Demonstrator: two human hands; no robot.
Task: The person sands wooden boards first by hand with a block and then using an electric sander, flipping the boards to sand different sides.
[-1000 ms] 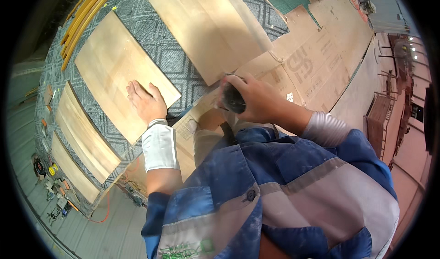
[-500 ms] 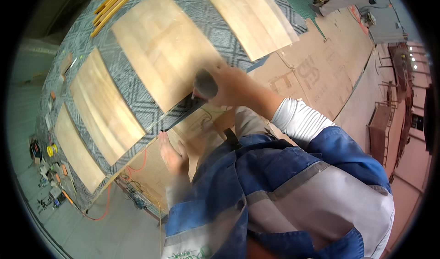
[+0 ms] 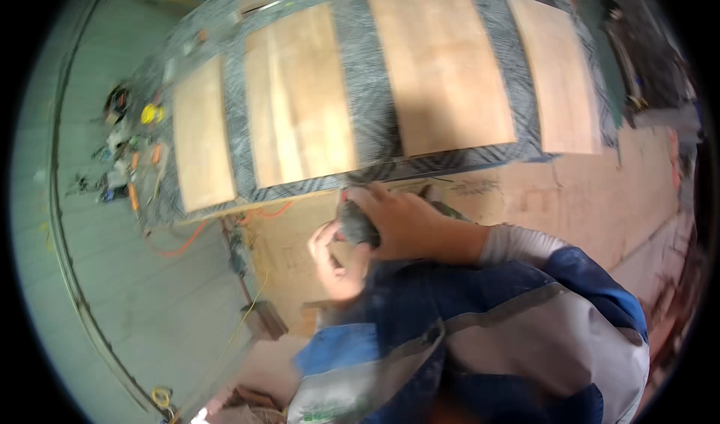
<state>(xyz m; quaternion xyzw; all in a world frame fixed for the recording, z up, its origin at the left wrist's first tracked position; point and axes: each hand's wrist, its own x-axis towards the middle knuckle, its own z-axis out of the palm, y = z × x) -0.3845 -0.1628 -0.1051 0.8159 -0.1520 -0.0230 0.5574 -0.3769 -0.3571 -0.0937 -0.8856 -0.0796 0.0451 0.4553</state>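
In my right hand (image 3: 401, 221) is a dark grey, rounded hand tool (image 3: 358, 225), smeared by motion; its exact kind cannot be made out. Fingers wrap around it from the right. My left hand (image 3: 334, 266) is at the tool's left end, its fingers and thumb curled against it. A beige patch shows between the left fingers, too blurred to name. Both hands are in front of my body, just off the table's near edge. Beyond them lie pale wooden panels (image 3: 442, 71), (image 3: 300, 101), with a narrower panel (image 3: 202, 135) at the left and another panel (image 3: 559, 79) at the right.
The table is covered with a grey patterned cloth (image 3: 371, 116). Orange cable (image 3: 184, 240) loops below its near left edge. A yellow roll (image 3: 152, 113) and several small tools sit at the left. Brown cardboard (image 3: 600, 191) covers the floor at the right.
My hands have come together: the right hand has brought the dark tool down off the panels, and the left fingers have curled onto it. The whole view has turned.
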